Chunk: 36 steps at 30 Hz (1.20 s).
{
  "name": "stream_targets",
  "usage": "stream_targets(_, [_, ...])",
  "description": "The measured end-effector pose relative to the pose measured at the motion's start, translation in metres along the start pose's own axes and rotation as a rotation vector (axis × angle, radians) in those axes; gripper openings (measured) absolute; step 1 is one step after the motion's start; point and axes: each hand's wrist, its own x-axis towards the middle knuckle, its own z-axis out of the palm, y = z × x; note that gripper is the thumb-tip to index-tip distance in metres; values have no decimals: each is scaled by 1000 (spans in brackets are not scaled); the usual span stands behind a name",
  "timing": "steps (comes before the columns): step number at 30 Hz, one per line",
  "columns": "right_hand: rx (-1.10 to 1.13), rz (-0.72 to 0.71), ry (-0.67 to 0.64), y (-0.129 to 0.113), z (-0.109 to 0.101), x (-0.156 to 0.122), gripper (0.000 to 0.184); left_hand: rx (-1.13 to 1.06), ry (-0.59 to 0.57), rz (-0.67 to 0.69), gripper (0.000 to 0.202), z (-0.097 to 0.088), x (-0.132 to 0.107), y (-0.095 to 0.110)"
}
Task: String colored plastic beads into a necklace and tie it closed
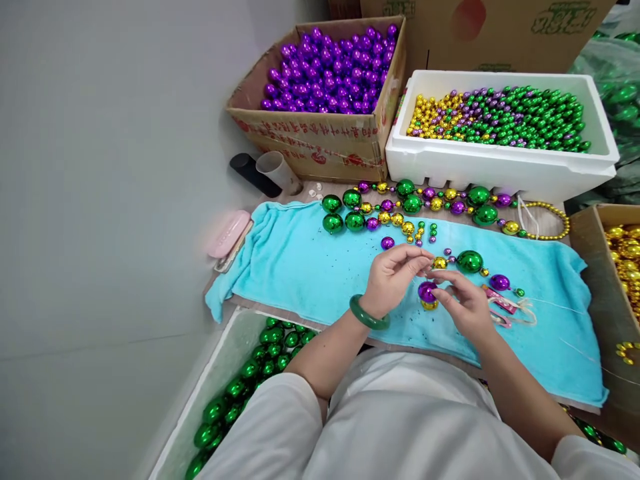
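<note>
My left hand [395, 277], with a green bangle [369, 313] on its wrist, hovers over the turquoise towel [310, 267] with fingers pinched; what they pinch is too small to make out. My right hand [463, 300] grips a purple bead [427, 291] with a small gold bead [429, 305] under it. A gold bead, a large green bead [469, 261] and another purple bead [499, 282] lie in a row just beyond my fingers. A finished string of green, purple and gold beads [415, 203] lies along the towel's far edge.
A cardboard box of purple beads [325, 133] and a white foam box of mixed beads [500, 167] stand at the back. A bin of green beads [240, 387] sits below left, a box of gold beads [625, 260] at right. Pink case [229, 233], pink scissors [503, 303].
</note>
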Motion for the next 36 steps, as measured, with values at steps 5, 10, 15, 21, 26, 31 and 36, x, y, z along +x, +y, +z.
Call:
stream_targets(5, [36, 90, 43, 7, 9, 6, 16, -85, 75, 53, 17, -3, 10, 8])
stream_targets(10, [185, 203, -101, 14, 1, 8, 20, -103, 127, 73, 19, -13, 25, -4])
stream_targets(15, [297, 235, -9, 11, -7, 6, 25, 432, 59, 81, 21, -30, 58, -45])
stream_targets(21, [312, 213, 64, 5, -15, 1, 24, 1407, -424, -9, 29, -27, 79, -79])
stream_targets(26, [291, 216, 92, 9, -17, -2, 24, 1507, -485, -59, 32, -16, 86, -84])
stream_targets(31, [296, 243, 82, 18, -16, -7, 23, 1513, -418, -63, 32, -14, 88, -90])
stream_targets(36, [272, 226, 103, 22, -16, -7, 19, 1347, -333, -49, 29, -13, 85, -97])
